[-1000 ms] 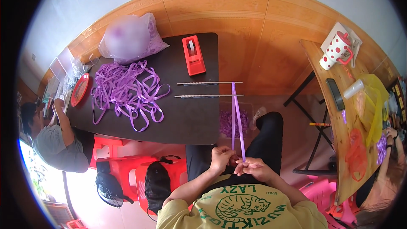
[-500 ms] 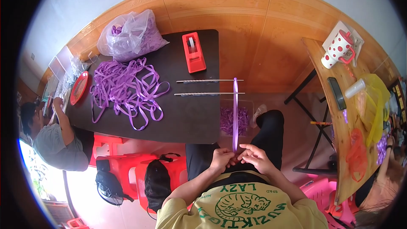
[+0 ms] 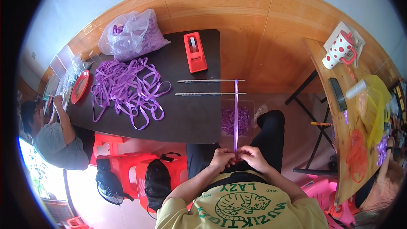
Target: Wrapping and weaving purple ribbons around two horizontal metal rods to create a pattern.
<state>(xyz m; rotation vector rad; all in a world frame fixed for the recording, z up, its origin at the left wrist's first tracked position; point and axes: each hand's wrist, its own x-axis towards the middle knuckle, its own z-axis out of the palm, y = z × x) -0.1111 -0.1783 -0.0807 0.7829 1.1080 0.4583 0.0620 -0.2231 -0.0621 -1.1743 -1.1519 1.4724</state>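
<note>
A purple ribbon strip [image 3: 235, 116] runs taut from the two metal rods [image 3: 210, 87] at the dark table's edge down to my hands. My left hand [image 3: 222, 159] and my right hand [image 3: 253, 157] meet over my lap, both pinching the near end of the strip. Loose purple ribbons [image 3: 125, 85] lie in a heap on the dark table [image 3: 186, 114]. A clear tub of purple pieces [image 3: 235, 121] sits on the floor beside my knee.
A red tape dispenser [image 3: 195, 51] and a clear bag of ribbons [image 3: 129, 36] sit at the table's far side. Another person [image 3: 55, 138] sits at the left end by a red plate [image 3: 79, 87]. A wooden side table [image 3: 352, 114] with a spotted mug [image 3: 338, 51] stands right.
The ribbon strip has straightened from a slight slant to vertical. My hands have drawn closer together at its near end.
</note>
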